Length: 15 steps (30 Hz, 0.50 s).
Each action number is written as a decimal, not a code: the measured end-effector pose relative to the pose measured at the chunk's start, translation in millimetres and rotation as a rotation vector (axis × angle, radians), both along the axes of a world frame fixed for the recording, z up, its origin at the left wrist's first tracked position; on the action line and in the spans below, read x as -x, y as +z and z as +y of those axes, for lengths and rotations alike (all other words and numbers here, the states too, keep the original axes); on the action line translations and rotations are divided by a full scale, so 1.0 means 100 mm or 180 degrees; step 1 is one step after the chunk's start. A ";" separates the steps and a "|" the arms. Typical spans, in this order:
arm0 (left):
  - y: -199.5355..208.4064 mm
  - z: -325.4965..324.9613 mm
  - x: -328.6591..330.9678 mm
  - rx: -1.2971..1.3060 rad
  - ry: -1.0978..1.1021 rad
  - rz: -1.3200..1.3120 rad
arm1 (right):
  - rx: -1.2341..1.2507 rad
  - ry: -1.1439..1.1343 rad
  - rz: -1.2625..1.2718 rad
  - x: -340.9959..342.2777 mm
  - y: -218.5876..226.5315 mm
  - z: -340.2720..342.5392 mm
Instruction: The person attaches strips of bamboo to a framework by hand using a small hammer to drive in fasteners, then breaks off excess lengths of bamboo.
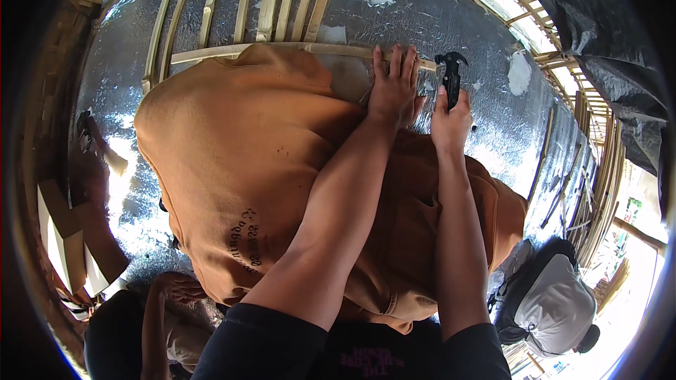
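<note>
My right hand [451, 121] is closed around the handle of a small black claw hammer [453, 79]. The hammer's head is beside the right end of a long, thin wooden strip [345, 50] that lies crosswise on a shiny silver sheet [429, 21]. Flat across this strip rests my left hand [396, 91], its fingers stretched out over the wood. Between the strip and the hammer I cannot make out any nail. Below both forearms spreads a brown-orange cloth [232, 148], covering the strip's lower edge in part.
Several upright wooden slats [246, 0] stand above the strip. White torn patches [520, 72] mark the sheet. A person in a grey top [556, 302] is at lower right, and another person's arm [153, 324] shows at lower left. Black plastic [598, 21] hangs at upper right.
</note>
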<state>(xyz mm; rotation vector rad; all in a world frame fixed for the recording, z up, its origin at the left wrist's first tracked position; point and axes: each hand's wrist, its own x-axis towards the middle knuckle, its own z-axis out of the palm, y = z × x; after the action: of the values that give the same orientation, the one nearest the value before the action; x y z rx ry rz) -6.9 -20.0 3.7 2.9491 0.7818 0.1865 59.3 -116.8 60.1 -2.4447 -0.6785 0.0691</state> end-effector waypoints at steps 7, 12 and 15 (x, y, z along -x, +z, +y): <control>0.01 0.01 0.01 -0.0015 -0.0016 0.0018 | 0.0133 -0.0083 0.0236 -0.08 -0.07 -0.06; 0.00 0.01 0.01 -0.0090 -0.0001 0.0053 | 0.0363 0.0106 0.0287 -0.07 -0.11 -0.06; 0.00 0.00 -0.02 -0.0181 0.0017 0.0173 | 0.0493 -0.0015 0.0182 -0.08 -0.11 -0.05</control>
<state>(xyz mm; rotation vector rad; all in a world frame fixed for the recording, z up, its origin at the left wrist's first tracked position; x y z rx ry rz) -5.3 -20.2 3.3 3.0177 0.8043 0.1315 67.4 -121.4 49.3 -2.5812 -0.6643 0.1957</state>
